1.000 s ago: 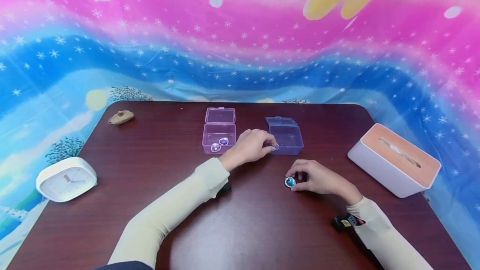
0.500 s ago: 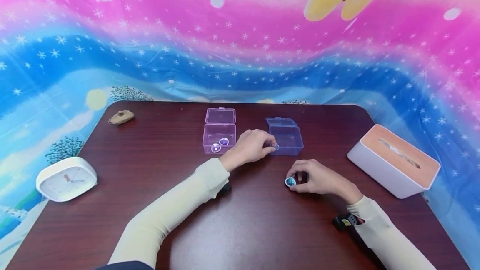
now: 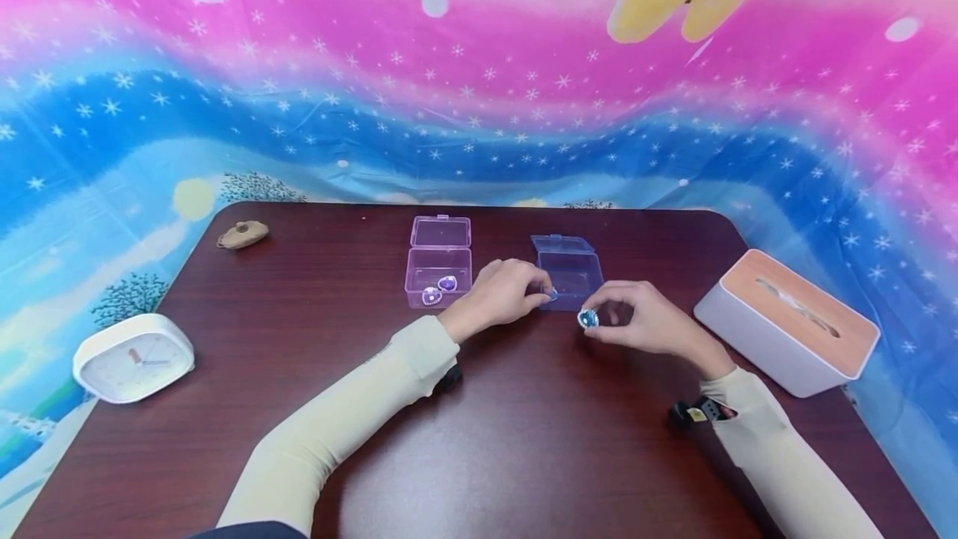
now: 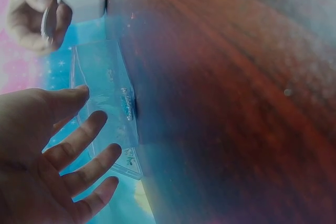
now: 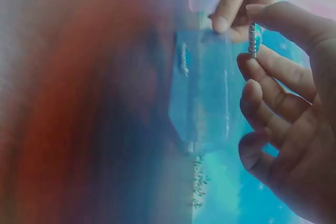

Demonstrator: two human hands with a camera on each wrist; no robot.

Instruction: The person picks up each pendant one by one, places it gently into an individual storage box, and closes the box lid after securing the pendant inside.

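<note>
My right hand (image 3: 645, 318) pinches a blue gem ornament (image 3: 587, 318) with a sparkling rim between thumb and fingertips, just above the near right edge of the small clear blue box (image 3: 563, 244). The box's lid stands raised at the back. At the box's near left corner, my left hand (image 3: 500, 291) holds the side with thumb and finger; its other fingers are spread in the left wrist view. A second blue gem ornament (image 4: 127, 104) lies inside this box. To the left, a clear pink box (image 3: 441, 231), lid raised, contains two purple gem ornaments (image 3: 447, 283).
A white tissue box (image 3: 778, 339) with a wood-look top stands at the right of the dark table (image 3: 299, 289). A white clock (image 3: 135, 360) is at the left edge. A small tan object (image 3: 243, 234) lies at the far left corner. A patterned cloth hangs behind.
My right hand has lifted the blue gem ornament from near the tabletop and moved it forward to the blue box's edge. The left hand stays at the box corner.
</note>
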